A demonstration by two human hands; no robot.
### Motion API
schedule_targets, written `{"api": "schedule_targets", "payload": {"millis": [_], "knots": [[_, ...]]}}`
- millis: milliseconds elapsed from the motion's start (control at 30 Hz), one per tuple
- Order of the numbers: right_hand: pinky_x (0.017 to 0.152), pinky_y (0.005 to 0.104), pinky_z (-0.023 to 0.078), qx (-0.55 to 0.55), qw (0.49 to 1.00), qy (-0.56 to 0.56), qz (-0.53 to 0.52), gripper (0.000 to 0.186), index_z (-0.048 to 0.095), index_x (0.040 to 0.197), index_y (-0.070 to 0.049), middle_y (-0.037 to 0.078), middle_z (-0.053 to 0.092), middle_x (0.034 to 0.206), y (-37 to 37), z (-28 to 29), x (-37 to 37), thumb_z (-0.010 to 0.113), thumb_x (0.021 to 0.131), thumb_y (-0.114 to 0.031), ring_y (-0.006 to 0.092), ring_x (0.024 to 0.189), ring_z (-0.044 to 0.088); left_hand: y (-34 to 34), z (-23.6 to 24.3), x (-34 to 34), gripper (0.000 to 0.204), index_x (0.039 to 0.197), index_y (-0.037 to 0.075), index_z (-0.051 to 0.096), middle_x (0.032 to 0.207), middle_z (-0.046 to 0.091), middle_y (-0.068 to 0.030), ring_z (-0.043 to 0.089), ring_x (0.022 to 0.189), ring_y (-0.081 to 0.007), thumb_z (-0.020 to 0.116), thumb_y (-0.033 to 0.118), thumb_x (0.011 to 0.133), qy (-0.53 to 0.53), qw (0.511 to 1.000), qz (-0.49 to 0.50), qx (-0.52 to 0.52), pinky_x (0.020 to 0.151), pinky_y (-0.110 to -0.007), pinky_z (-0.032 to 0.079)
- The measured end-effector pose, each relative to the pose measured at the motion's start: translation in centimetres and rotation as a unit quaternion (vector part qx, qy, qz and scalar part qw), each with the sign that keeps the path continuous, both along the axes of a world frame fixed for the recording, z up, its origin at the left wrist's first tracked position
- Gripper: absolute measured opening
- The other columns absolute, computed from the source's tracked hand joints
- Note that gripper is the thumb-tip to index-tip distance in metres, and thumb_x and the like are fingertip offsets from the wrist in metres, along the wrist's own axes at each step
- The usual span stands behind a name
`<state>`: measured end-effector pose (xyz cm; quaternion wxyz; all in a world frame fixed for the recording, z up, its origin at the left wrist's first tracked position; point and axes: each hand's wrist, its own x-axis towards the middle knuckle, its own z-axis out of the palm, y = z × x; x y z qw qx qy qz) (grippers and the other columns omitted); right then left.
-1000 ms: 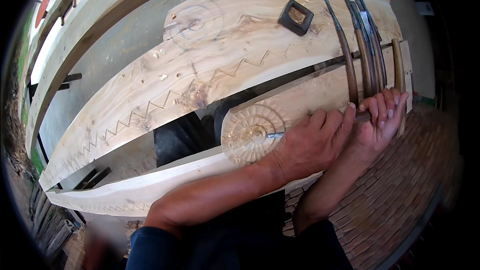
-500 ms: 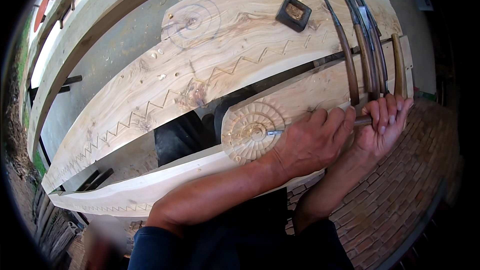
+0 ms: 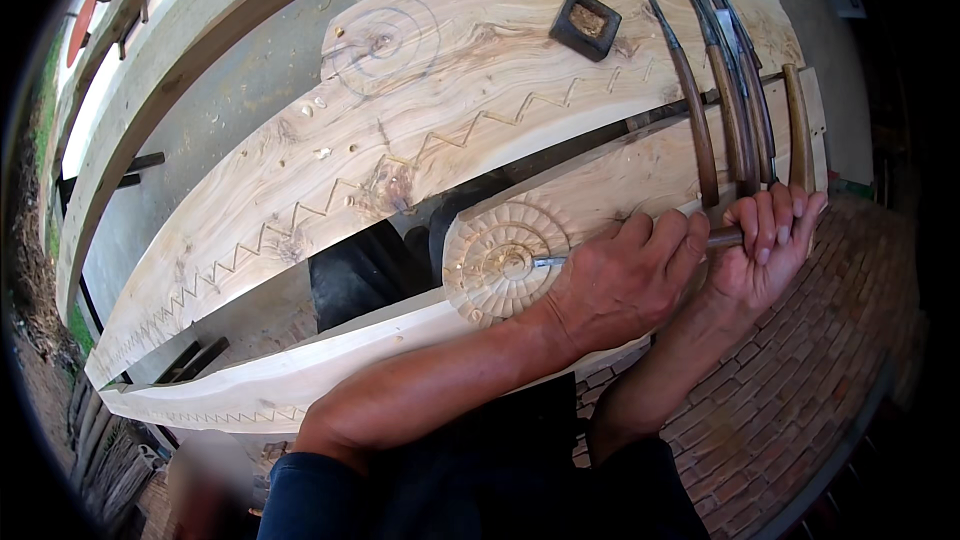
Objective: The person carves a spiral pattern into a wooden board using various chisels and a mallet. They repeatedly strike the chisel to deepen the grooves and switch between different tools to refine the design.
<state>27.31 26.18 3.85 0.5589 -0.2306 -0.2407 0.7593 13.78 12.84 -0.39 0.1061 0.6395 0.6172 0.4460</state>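
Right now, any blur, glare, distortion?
Head view: fisheye bows the reddish-brown brick floor, corners black; overexposure whites out some background left of the curved pale wooden beam; grey-red patch lower left smeared; round carved wooden rosette sharp.

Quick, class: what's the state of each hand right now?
Left hand: closed around the chisel, just behind its blade.
Right hand: fingers curled at the handle end.

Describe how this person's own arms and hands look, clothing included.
Dark navy-blue fabric sleeves end near the elbows, leaving both forearms bare. The left hand and right hand are ungloved; no watch, bracelet or ring shows on either.
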Motion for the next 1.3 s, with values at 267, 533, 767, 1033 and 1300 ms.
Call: {"api": "schedule_targets", "payload": {"millis": [267, 533, 767, 1033, 1300], "knots": [[0.037, 0.0244, 0.024, -0.003, 1.0, 0.004, 0.0, 0.047, 0.052, 0.09, -0.006, 0.001, 0.041, 0.063, -0.01, 0.06, -0.06, 0.04, 0.122, -0.038, 0.0091, 0.041, 0.026, 0.05, -0.02, 0.07, 0.043, 0.136, 0.0, 0.064, 0.096, 0.055, -0.0068, 0.061, 0.075, -0.0206, 0.071, 0.022, 0.099, 0.0, 1.0, 0.005, 0.007, 0.058, -0.033, 0.05], [0.037, 0.0244, 0.025, 0.012, 1.0, -0.004, -0.004, 0.046, 0.052, 0.09, -0.006, 0.001, 0.041, 0.063, -0.33, 0.48, -0.27, 0.04, 0.122, -0.037, 0.0093, 0.042, 0.026, -0.04, 0.05, -0.01, 0.042, 0.134, 0.001, 0.065, 0.095, 0.055, -0.0059, 0.06, 0.074, -0.0195, 0.072, 0.023, 0.099, -0.006, 1.0, 0.006, 0.014, 0.057, -0.033, 0.05], [0.037, 0.0245, 0.025, 0.005, 1.0, 0.001, -0.003, 0.046, 0.052, 0.09, -0.006, 0.001, 0.041, 0.063, -0.16, 0.27, -0.17, 0.04, 0.122, -0.037, 0.0094, 0.042, 0.026, -0.02, 0.0, 0.01, 0.042, 0.133, 0.001, 0.065, 0.095, 0.055, -0.0055, 0.06, 0.074, -0.0191, 0.072, 0.023, 0.098, -0.002, 1.0, 0.01, 0.012, 0.057, -0.032, 0.049], [0.037, 0.0247, 0.025, 0.007, 1.0, 0.012, 0.008, 0.047, 0.052, 0.09, -0.006, 0.002, 0.041, 0.063, -0.08, 0.21, 0.04, 0.039, 0.122, -0.038, 0.0096, 0.042, 0.025, 0.06, -0.07, 0.13, 0.042, 0.133, 0.001, 0.064, 0.095, 0.055, -0.0058, 0.06, 0.074, -0.0194, 0.071, 0.022, 0.098, -0.007, 1.0, 0.009, 0.013, 0.057, -0.032, 0.05], [0.038, 0.0249, 0.025, 0.012, 1.0, 0.015, 0.013, 0.048, 0.052, 0.091, -0.006, 0.002, 0.042, 0.064, -0.02, 0.11, 0.15, 0.038, 0.122, -0.039, 0.0097, 0.042, 0.026, 0.06, -0.06, 0.13, 0.042, 0.133, 0.001, 0.065, 0.095, 0.055, -0.0059, 0.061, 0.074, -0.0196, 0.072, 0.022, 0.098, -0.009, 1.0, 0.007, 0.012, 0.057, -0.032, 0.05]]}}
